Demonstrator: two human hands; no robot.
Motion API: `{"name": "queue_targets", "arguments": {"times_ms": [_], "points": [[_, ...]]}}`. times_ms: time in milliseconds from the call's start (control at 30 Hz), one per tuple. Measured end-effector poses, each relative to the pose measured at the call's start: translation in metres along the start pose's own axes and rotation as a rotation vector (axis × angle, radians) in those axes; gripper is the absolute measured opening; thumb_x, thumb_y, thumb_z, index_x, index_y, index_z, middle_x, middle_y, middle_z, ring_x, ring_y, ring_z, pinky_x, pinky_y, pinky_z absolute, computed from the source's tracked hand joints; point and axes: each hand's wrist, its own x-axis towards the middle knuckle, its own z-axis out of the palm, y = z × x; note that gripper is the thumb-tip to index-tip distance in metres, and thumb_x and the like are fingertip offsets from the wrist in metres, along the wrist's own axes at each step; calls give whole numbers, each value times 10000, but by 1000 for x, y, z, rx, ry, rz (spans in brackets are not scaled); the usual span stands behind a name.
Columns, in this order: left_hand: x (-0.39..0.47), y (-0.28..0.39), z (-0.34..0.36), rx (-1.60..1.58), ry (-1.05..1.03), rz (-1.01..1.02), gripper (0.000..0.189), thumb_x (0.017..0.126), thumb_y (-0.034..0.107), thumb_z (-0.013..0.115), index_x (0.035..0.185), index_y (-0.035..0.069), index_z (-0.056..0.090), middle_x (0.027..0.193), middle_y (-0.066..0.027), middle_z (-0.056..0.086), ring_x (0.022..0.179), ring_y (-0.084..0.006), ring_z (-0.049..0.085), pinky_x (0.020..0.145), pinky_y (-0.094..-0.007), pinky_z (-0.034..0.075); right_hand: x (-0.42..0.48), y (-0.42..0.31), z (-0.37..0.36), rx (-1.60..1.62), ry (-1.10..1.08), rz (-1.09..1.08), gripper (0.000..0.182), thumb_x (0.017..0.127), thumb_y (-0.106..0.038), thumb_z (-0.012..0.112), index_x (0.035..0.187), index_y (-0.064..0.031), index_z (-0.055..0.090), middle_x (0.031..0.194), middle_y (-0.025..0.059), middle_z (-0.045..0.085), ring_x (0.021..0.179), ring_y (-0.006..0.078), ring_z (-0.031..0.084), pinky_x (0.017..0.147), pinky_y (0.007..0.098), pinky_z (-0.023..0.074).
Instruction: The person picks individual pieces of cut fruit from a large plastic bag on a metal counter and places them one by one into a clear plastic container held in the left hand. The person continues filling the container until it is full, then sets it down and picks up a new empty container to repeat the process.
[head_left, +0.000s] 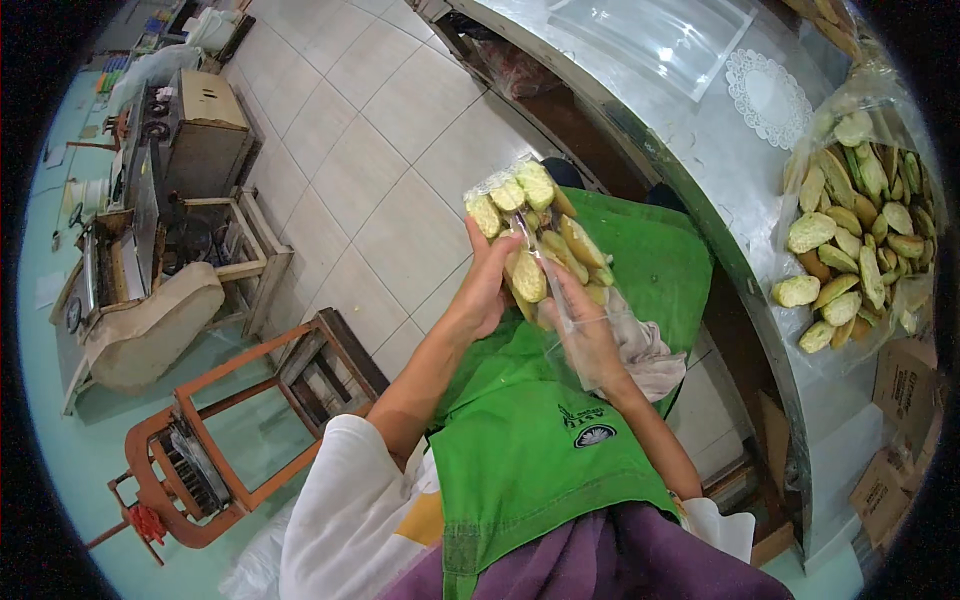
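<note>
A clear plastic bag (566, 330) holds several pieces of greenish, crumbly-faced sliced bread (529, 277), with a white paper doily (501, 180) inside its far end. My left hand (484, 285) grips the bag's left side, thumb on top. Across the bag's right side my right hand (586, 326) is closed on the plastic, partly seen through it. The bag is over the green apron (555, 465) on my lap. A pale crumpled cloth (649, 352) lies beside my right wrist.
The metal worktable (705, 172) curves along the right. On it are a large clear bag of similar slices (862, 232), another lace doily (769, 97), a clear plastic sheet or tray (660, 37) and cardboard boxes (904, 390). A brown metal-framed machine (247, 420) stands on the left.
</note>
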Motion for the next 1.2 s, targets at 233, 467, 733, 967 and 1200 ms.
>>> {"name": "queue_targets", "arguments": {"times_ms": [233,467,733,967,1200], "points": [[-5,17,7,15,-90,-64,753,882,246,497,1376,270,-70,1376,-132,233,1255,-292,326,952,-499,385,0,-8,4,2,26,-8,456,891,-73,472,1327,-15,352,1267,168,461,1187,247,449,999,341,334],[-3,13,6,-67,-64,-81,650,851,193,483,1334,260,53,1312,-129,286,1175,-283,400,942,-473,404,-4,0,6,-162,51,-55,462,860,-37,469,1312,-21,379,1252,202,478,1199,296,449,1005,366,327],[2,11,0,-52,-165,-81,846,855,168,466,1350,277,-211,1352,-162,225,1226,-297,357,937,-484,425,-16,-6,3,-228,133,-131,451,822,18,484,1270,-24,456,1233,213,499,1148,330,483,983,379,354],[-6,12,7,-48,-91,-124,680,852,224,454,1370,287,18,1361,-101,268,1240,-299,365,965,-521,388,-41,-9,-16,-863,181,-224,511,757,17,547,1258,-42,471,1162,177,522,1042,362,509,924,417,397],[-6,10,11,-31,-66,-99,765,857,238,454,1392,308,-88,1381,-107,245,1252,-289,353,969,-535,374,-36,-1,-17,-900,181,-319,525,712,-10,572,1226,-14,466,1089,168,511,940,356,504,856,431,413]]}}
